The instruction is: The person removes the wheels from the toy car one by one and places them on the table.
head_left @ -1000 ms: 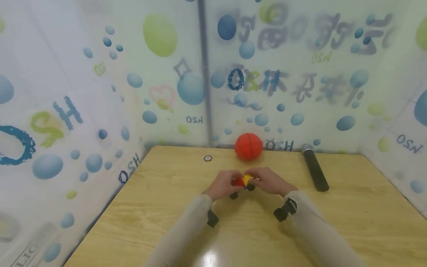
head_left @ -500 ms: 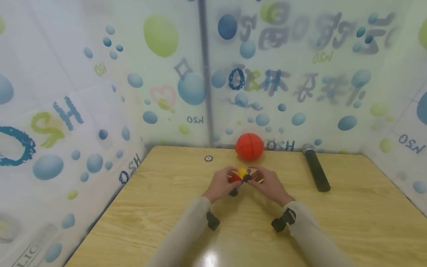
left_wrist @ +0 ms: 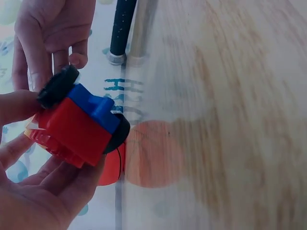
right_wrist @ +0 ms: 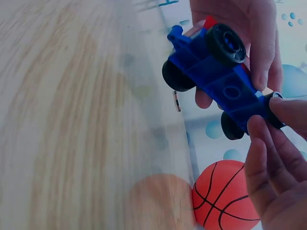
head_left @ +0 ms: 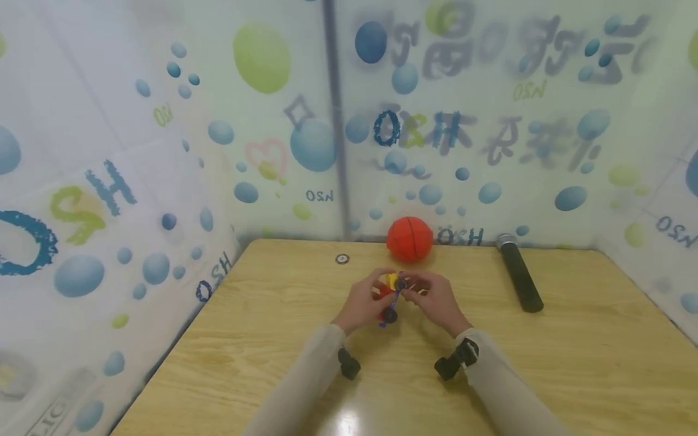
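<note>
Both hands hold a toy car (head_left: 386, 292) above the table. In the left wrist view, the car's red block body (left_wrist: 79, 132) has blue parts and black wheels. My left hand (head_left: 358, 304) grips the body from the left, thumb on one side and fingers on the other. At the opposite end my right hand (head_left: 438, 301) pinches the car near a wheel, seen closely in the right wrist view. That view also shows the car's blue underside (right_wrist: 216, 79), tilted, with several wheels. The yellow part is mostly covered by fingers.
Behind the hands a red basketball-patterned ball (head_left: 410, 240) sits by the back wall. A black microphone (head_left: 520, 272) lies at the right. A small round disc (head_left: 342, 259) lies back left on the wooden table (head_left: 262, 327). Printed curtain-like walls enclose the table on three sides.
The toy car has been turned and tilted, so its lower wheel and blue parts now show between the hands. My right hand has shifted slightly left, still holding the car.
</note>
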Available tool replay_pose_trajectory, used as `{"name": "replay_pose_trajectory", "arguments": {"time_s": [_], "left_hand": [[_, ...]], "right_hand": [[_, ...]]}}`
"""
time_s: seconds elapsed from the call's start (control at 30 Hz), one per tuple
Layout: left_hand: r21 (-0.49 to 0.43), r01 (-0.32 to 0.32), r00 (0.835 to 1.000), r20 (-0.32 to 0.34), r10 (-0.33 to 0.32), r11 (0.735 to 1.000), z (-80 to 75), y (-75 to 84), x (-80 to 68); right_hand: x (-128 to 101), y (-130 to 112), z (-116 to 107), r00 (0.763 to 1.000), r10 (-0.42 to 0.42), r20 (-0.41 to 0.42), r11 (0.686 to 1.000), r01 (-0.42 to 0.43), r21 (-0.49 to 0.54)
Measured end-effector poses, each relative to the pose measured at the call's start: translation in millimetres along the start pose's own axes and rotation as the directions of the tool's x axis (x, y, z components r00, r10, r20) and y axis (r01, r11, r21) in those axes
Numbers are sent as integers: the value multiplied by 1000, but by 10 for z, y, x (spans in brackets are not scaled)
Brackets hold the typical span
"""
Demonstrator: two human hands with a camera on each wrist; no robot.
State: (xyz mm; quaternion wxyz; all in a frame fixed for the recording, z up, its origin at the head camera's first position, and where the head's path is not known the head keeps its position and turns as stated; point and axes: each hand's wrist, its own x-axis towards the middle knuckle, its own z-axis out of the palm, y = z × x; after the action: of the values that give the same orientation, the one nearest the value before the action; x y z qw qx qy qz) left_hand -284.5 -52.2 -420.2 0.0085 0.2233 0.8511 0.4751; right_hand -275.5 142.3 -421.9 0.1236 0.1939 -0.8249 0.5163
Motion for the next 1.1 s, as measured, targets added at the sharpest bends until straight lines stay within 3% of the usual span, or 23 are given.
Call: {"name": "replay_pose_trajectory", "arguments": {"time_s": [0.3, 0.5, 0.67, 0.93, 1.1], "left_hand": [[22, -25, 1000, 8, 24, 999, -38, 41, 48], [34, 24, 999, 30, -25, 999, -58, 37, 47], [66, 53, 998, 30, -55, 996, -37, 34, 26], [98, 110, 993, 31, -114, 989, -24, 86, -11], [83, 109, 993, 44, -113, 990, -37, 89, -25]], "right_hand": [[86, -36, -67, 991, 69, 113, 993, -78, 84], [119, -57, -54, 980, 115, 164, 988, -130, 87], [132, -48, -42, 972, 149, 183, 983, -166, 76], [103, -79, -46, 969, 133, 207, 982, -157, 106], [89, -68, -18, 975, 121, 188, 984, -142, 104]]}}
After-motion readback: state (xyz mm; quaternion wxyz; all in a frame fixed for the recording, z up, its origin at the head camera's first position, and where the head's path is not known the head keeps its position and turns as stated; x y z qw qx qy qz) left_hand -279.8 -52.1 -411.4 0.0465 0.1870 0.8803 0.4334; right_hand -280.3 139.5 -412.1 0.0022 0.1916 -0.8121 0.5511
